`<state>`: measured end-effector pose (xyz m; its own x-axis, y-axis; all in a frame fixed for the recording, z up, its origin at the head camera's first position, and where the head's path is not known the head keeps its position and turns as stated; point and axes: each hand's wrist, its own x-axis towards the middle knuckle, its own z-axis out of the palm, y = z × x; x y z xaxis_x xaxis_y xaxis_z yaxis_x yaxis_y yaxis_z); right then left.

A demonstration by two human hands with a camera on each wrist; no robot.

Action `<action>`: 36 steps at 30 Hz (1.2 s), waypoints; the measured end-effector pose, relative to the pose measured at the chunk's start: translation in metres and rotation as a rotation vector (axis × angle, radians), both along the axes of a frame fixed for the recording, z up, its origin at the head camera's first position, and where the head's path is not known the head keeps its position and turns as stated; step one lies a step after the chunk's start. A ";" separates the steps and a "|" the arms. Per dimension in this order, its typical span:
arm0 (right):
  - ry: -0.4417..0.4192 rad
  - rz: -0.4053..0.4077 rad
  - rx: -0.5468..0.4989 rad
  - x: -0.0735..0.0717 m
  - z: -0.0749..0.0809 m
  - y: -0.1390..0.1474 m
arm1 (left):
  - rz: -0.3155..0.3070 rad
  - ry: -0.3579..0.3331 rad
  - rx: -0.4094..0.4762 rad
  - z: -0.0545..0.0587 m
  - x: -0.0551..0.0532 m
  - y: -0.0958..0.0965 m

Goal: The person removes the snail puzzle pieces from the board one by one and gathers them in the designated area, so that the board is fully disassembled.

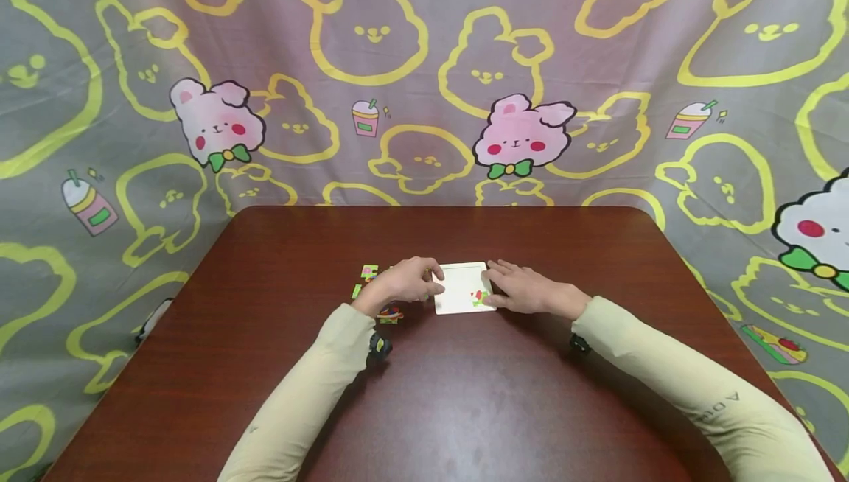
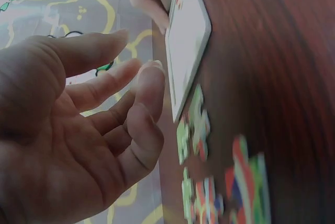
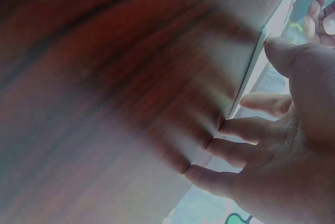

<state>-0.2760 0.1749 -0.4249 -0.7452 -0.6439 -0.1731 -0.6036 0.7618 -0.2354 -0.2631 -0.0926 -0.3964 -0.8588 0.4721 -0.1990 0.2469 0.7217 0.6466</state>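
A white puzzle tray [image 1: 460, 289] lies on the table, with one colourful jigsaw piece [image 1: 479, 296] in its near right corner. My left hand [image 1: 410, 281] hovers at the tray's left edge, fingers loosely bent; nothing shows between thumb and fingers in the left wrist view. At the opposite edge, my right hand [image 1: 524, 289] rests with fingers spread. Its thumb [image 3: 280, 56] lies at the tray's rim, and the other fingertips reach the side and the tabletop. Loose jigsaw pieces [image 2: 199, 130] lie left of the tray, partly hidden by my left hand in the head view.
The dark red-brown wooden table [image 1: 464, 393] has rounded far corners. Behind it and at both sides hangs a grey curtain [image 1: 411, 47] with yellow outlines and cartoon rabbits. Several jigsaw pieces [image 1: 390, 314] lie under and around my left wrist.
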 end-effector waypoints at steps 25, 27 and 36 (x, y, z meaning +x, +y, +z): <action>0.026 0.013 -0.002 -0.003 -0.002 0.001 | -0.002 0.058 -0.028 -0.014 0.002 0.059; 0.028 0.013 -0.004 -0.003 -0.002 0.001 | 0.004 0.065 -0.046 -0.015 0.002 0.062; 0.053 0.022 -0.009 -0.001 -0.004 0.002 | 0.016 0.109 -0.130 -0.019 0.005 0.072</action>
